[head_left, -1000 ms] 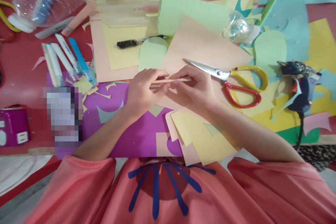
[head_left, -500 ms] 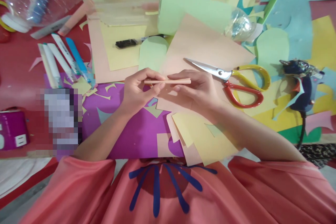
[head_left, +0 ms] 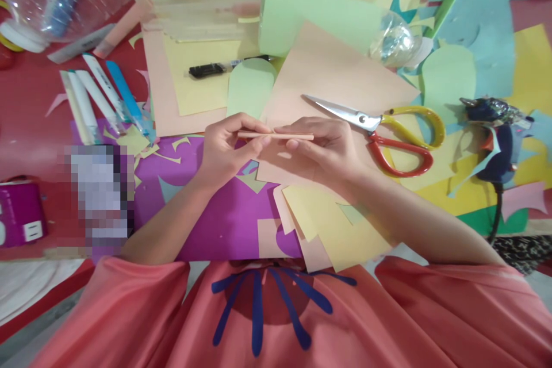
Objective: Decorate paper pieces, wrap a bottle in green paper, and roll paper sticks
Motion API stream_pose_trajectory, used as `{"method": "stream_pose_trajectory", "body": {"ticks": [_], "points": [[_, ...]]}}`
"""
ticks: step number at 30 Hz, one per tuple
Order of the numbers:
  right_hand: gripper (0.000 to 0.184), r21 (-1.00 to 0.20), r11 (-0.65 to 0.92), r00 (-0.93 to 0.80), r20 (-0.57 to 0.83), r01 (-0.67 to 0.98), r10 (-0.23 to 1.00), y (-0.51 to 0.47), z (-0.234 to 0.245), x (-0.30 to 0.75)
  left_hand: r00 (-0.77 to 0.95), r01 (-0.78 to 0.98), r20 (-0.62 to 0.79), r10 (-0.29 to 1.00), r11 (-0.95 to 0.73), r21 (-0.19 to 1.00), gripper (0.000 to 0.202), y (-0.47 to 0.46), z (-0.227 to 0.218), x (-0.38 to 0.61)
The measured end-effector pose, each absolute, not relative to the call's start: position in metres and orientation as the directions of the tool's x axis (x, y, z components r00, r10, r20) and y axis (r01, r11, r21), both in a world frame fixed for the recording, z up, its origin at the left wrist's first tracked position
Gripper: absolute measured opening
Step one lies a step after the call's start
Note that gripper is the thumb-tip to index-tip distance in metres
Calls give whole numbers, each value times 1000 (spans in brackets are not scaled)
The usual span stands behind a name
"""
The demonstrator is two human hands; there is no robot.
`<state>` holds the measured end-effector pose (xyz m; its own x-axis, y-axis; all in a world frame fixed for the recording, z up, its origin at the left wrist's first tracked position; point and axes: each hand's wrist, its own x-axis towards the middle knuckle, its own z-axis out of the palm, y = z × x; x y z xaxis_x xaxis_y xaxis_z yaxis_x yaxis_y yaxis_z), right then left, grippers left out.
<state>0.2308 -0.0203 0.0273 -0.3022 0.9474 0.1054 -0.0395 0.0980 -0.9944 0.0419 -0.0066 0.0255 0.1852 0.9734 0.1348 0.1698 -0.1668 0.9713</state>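
Observation:
A thin strip of peach-coloured paper or foam, seen edge-on, is pinched between both hands over the paper-strewn table. My left hand grips its left part with thumb and fingers. On the other side, my right hand holds the right part, its fingertips close to the left hand's. Whether the strip is folded or made of stacked layers, I cannot tell. Beneath the hands lie a peach sheet and a purple sheet. Scissors with one yellow and one red handle rest just right of my right hand.
A green-wrapped bottle lies at the back. Several markers and a large clear bottle are at the left. A dark glue gun with a cord stands at the right. A black cutter knife lies beyond the hands.
The strip's layers, slightly parted at the right end before, now lie pressed together. My right hand's fingers have shifted slightly; the left hand stays nearly still.

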Motion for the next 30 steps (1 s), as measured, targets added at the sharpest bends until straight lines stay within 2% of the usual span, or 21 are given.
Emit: {"method": "stream_pose_trajectory", "body": {"ticks": [11,23,30], "points": [[16,-983,182,-313,167,19,935,-20,28,231,191,105,98,977,-120,987,5,-7,25,42],[15,-998,69,-271,64,8,960,-23,32,230,176,115,132,975,-154,981,2,-6,28,43],[14,-988,150,-283,131,47,950,-20,28,232,181,147,118,976,-145,978,6,-6,25,42]]}}
